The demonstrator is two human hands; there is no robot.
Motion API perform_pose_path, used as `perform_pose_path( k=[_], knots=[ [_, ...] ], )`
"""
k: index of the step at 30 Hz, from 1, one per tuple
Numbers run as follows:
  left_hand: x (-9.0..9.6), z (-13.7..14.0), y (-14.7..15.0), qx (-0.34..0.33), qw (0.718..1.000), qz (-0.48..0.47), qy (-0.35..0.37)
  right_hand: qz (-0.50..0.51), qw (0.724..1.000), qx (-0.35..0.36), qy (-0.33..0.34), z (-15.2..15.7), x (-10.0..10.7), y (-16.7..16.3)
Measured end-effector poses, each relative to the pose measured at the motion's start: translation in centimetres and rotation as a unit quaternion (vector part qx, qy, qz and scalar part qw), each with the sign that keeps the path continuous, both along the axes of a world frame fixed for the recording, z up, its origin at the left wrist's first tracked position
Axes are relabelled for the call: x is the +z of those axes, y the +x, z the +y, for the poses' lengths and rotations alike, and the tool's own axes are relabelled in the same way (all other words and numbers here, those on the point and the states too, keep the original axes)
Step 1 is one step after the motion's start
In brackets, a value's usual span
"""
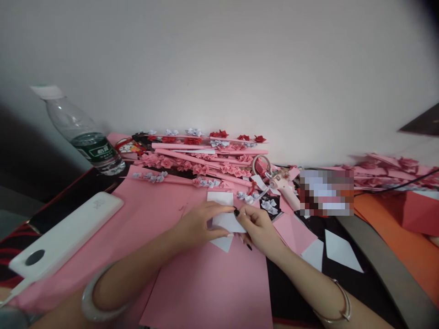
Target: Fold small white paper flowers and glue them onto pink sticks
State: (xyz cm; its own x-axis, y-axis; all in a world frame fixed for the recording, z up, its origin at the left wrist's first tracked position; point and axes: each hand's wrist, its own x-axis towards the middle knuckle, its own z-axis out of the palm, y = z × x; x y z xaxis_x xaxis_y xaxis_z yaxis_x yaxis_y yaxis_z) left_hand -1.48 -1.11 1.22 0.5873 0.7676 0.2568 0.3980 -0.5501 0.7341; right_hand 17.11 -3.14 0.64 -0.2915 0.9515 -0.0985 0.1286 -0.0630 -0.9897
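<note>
A small white paper piece (224, 221) is held between my two hands above the pink sheet (212, 288). My left hand (199, 221) grips its left side, thumb below and fingers above. My right hand (255, 224), with dark nails, pinches the right edge. More white paper (220, 197) lies just behind my hands, and a white corner shows below them. To the right of my right hand rest pink paper squares (295, 232) and white paper squares (343, 251).
Pink stems with folded paper flowers (199, 169) are heaped along the wall. A glue gun (286, 189) lies right of them. At left are a tilted plastic bottle (92, 141) and a white power bank (68, 233). Orange paper (394, 228) lies far right.
</note>
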Motion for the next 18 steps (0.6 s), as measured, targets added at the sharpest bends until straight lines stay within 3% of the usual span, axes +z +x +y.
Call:
perform_pose_path(
  k=[6, 12, 18],
  knots=[
    [0.3, 0.0, -0.1, 0.027, 0.997, -0.001, -0.068, 0.083, 0.995, 0.050, -0.007, 0.4, -0.1, 0.1],
    [1.0, 0.1, 0.0, 0.038, 0.989, -0.052, -0.134, 0.044, 0.998, 0.036, -0.011, 0.5, 0.0, -0.3],
    [0.4, 0.1, 0.1, 0.059, 0.975, -0.070, -0.203, -0.018, 0.997, -0.024, 0.073, 0.4, 0.1, 0.1]
  ],
)
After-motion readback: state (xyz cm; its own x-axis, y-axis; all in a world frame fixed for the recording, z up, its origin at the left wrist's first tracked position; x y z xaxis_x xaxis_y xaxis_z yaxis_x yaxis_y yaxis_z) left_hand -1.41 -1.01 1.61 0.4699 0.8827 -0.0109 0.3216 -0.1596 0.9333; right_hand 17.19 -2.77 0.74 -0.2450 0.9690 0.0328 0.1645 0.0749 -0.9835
